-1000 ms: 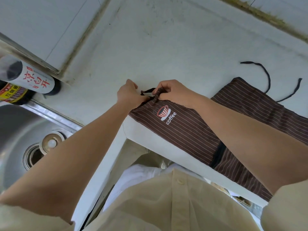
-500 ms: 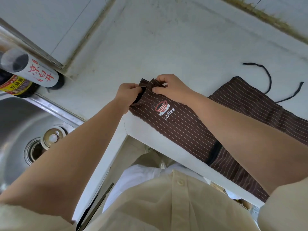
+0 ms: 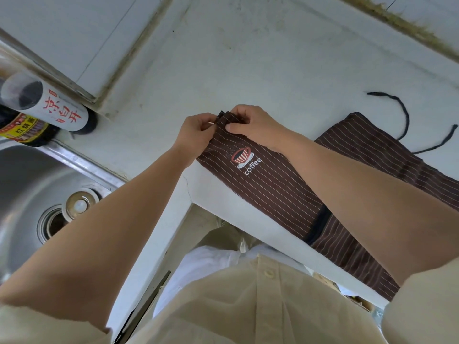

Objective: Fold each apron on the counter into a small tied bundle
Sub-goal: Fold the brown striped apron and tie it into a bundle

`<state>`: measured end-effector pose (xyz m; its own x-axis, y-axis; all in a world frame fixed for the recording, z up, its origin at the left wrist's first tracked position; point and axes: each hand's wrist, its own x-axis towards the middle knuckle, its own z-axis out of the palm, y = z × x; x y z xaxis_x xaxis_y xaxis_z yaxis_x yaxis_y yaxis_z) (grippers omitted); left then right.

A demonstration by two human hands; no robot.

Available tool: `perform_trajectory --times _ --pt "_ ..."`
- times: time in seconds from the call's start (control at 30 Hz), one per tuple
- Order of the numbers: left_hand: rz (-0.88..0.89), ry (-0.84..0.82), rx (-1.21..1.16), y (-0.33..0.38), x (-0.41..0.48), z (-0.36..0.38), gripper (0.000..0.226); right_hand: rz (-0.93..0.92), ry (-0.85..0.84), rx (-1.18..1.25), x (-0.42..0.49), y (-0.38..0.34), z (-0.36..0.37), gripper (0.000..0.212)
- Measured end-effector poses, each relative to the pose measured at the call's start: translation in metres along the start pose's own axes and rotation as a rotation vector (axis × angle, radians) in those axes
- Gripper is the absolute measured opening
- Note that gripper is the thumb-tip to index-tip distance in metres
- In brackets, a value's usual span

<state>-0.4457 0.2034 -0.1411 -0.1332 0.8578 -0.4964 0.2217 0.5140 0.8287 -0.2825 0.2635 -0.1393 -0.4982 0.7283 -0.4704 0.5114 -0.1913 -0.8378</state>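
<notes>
The brown striped cloth apron (image 3: 273, 184) lies as a long strip on the white counter (image 3: 248, 58). My left hand (image 3: 198, 131) and right hand (image 3: 250, 125) both pinch its left end. I judge the rolling is only beginning; next I must turn this end toward the right, keeping the edges even and the black strings (image 3: 404, 115) free.

We are looking at a dark brown apron (image 3: 280, 192) carrying thin white pinstripes and a red-and-white striped cup logo (image 3: 241, 155) over white lettering. Its cords (image 3: 404, 112) are lying black on the white counter (image 3: 273, 70). We are wearing a cream shirt (image 3: 248, 306).
</notes>
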Motion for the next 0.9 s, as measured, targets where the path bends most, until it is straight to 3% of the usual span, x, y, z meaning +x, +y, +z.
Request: perform_trajectory --times 0.17,0.27,0.33,0.4,0.63,0.7,0.8,0.9 --pt "0.053 0.017 0.043 -0.006 -0.006 -0.012 0.014 0.033 0.042 -0.007 0.011 0.001 0.003 0.037" --pt "0.068 -0.026 0.254 -0.019 -0.009 -0.022 0.051 0.031 0.079 -0.030 0.016 0.002 -0.001 0.038" --pt "0.001 0.018 0.450 -0.028 -0.011 -0.029 0.046 0.022 0.086 -0.094 0.019 0.002 -0.001 0.030" --pt "-0.066 0.119 0.463 -0.036 -0.013 -0.033 0.039 0.018 0.114 -0.167 0.023 0.004 0.000 0.029" --pt "-0.057 0.359 0.811 -0.048 -0.026 -0.026 0.028 -0.052 0.164 -0.294 0.036 0.010 0.020 0.028" --pt "0.043 0.458 0.809 -0.050 -0.031 -0.016 0.037 -0.084 0.164 -0.326 0.039 0.011 0.025 0.026" --pt "0.362 0.538 0.825 -0.040 -0.034 0.004 0.037 -0.125 0.152 -0.363 0.040 0.014 0.031 0.023" --pt "0.573 0.344 0.929 -0.036 -0.028 0.024 0.049 -0.159 0.214 -0.358 0.037 0.019 0.031 0.022"
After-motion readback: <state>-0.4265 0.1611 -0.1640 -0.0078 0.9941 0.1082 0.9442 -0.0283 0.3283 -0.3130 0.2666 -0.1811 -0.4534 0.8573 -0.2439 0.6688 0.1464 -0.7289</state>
